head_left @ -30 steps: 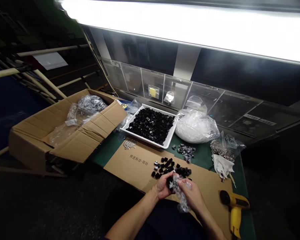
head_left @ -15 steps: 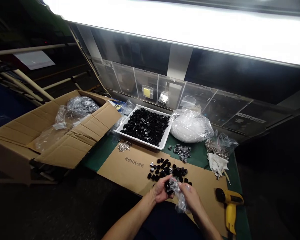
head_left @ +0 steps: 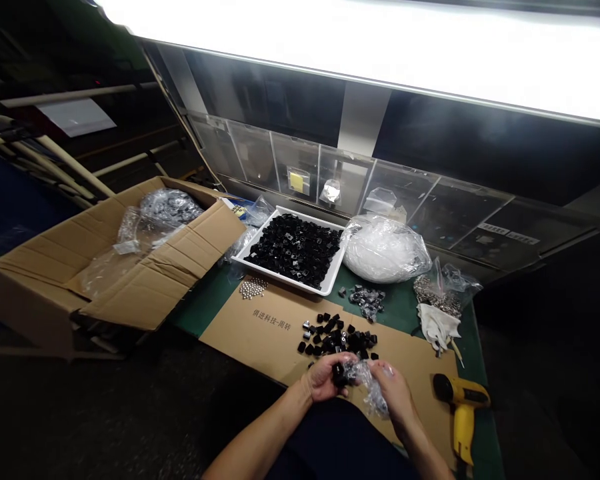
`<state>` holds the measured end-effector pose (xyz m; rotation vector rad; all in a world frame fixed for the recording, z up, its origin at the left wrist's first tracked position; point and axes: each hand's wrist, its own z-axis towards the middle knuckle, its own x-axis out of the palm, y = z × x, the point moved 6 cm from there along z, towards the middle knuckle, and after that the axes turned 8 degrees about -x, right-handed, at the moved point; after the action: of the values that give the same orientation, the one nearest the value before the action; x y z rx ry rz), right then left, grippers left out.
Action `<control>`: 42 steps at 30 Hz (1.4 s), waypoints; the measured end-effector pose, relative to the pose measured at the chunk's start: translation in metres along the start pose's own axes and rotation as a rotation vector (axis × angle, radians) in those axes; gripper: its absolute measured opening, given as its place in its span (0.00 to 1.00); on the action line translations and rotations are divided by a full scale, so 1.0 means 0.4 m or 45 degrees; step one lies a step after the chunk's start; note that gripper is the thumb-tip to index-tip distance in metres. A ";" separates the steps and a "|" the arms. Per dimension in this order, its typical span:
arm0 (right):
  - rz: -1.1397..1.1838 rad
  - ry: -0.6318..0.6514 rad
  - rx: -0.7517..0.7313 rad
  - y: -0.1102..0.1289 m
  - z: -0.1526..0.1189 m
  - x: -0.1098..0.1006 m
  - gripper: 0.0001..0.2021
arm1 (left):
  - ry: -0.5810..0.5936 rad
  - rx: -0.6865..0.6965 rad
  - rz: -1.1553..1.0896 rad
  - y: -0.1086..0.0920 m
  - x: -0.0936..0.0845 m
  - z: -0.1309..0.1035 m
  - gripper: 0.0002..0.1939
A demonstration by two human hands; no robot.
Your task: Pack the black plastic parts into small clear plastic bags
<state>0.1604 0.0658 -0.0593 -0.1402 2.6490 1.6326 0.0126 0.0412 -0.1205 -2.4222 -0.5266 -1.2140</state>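
My left hand [head_left: 323, 377] grips a few small black plastic parts [head_left: 339, 373] low over a flat cardboard sheet [head_left: 270, 327]. My right hand [head_left: 397, 395] pinches a small clear plastic bag [head_left: 373, 387] right beside them; the bag's mouth touches the parts. Just beyond both hands a loose pile of black parts [head_left: 337, 337] lies on the cardboard. A white tray [head_left: 330, 283] heaped with the same black parts sits farther back.
An open cardboard box [head_left: 105, 280] with plastic bags stands at the left. A bulging clear bag [head_left: 385, 250], a small heap of bagged parts [head_left: 365, 300], steel balls [head_left: 253, 288], a white glove [head_left: 437, 327] and a yellow heat gun [head_left: 463, 403] lie around.
The view swung left and then a little back. Both hands stayed together; the bag in my right hand now hangs more to the right.
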 end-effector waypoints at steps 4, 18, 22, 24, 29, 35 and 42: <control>0.009 -0.024 -0.012 -0.009 0.006 -0.012 0.23 | 0.047 -0.040 0.008 0.006 0.002 0.000 0.15; -0.140 0.114 -0.076 -0.017 -0.010 0.027 0.24 | 0.006 -0.033 -0.126 0.012 -0.008 -0.019 0.13; -0.201 0.197 -0.099 -0.033 -0.006 0.037 0.17 | -0.011 -0.052 -0.140 0.011 -0.007 -0.021 0.13; -0.229 0.185 -0.104 -0.046 0.000 0.030 0.15 | -0.041 -0.061 -0.143 0.012 -0.014 -0.017 0.12; -0.275 0.091 -0.107 -0.061 0.004 0.017 0.13 | -0.084 -0.090 -0.144 0.017 -0.032 -0.004 0.11; -0.243 0.030 -0.132 -0.027 -0.012 0.013 0.14 | -0.013 -0.159 -0.101 0.026 -0.021 0.004 0.12; -0.176 -0.004 -0.102 -0.045 0.004 -0.011 0.17 | 0.069 -0.236 -0.039 0.037 0.013 0.020 0.18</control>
<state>0.1662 0.0595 -0.0758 -0.3152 2.5097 1.6929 0.0282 0.0332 -0.1233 -2.5329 -0.4551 -1.3938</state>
